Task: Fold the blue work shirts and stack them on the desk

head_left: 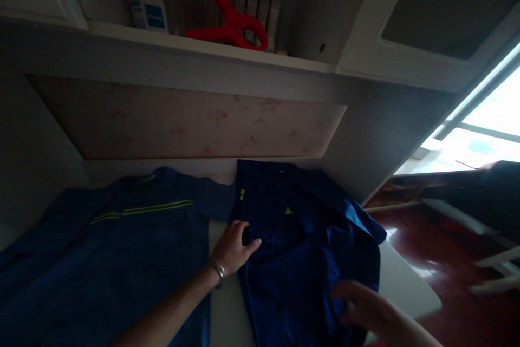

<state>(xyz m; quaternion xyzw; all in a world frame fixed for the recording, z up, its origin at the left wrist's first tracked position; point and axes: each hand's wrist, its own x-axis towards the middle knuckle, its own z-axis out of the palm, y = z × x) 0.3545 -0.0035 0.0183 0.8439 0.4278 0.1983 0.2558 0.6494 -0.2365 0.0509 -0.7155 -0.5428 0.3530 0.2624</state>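
Head view: dark blue garment (pixel 284 282) lying on the white table (pixel 406 282)!
Left hand (pixel 231 249) touches its left edge, thumb wide of the fingers, blue shirt (pixel 154 260) just beside; right hand (pixel 368 306), blurred at its lower right, gripping or not, can't tell.

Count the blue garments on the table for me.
2: the striped top on the left, and the darker garment by the left hand, further right. Others could be hidden beneath.
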